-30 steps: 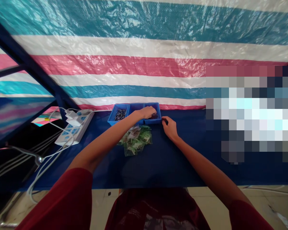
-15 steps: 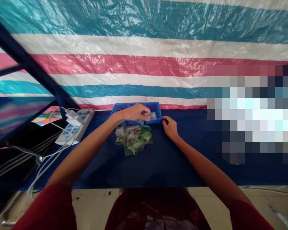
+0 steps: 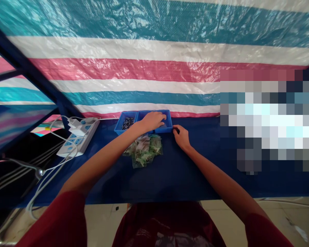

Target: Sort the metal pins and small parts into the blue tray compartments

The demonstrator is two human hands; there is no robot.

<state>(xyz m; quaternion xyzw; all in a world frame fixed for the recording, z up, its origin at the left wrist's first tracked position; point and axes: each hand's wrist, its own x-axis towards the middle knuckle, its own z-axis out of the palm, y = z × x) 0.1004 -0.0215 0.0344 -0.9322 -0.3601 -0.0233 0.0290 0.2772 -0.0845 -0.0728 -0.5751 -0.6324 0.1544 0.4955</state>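
Observation:
My left hand (image 3: 154,121) reaches over the right compartment of a blue divided tray (image 3: 167,129), its fingers curved down and apart, with no bag visible between them. Dark slender pieces (image 3: 128,123) lie in the tray's left compartment. Beside the tray's right front corner, my right hand (image 3: 181,134) rests on the blue table with thumb and forefinger bent together; whether anything is between them is too small to tell. Small clear and green plastic bags (image 3: 145,151) are heaped in front of the tray, partly behind my left forearm.
A white power strip (image 3: 78,139) with plugs and cables lies at the table's left, near a dark blue metal frame (image 3: 45,85). A striped plastic sheet (image 3: 144,70) hangs behind the table. The right side is pixelated.
My left hand has moved slightly right, farther over the right compartment; the clear bag at its fingertips is no longer seen there. The left compartment's contents now show. My right hand is nearly unmoved.

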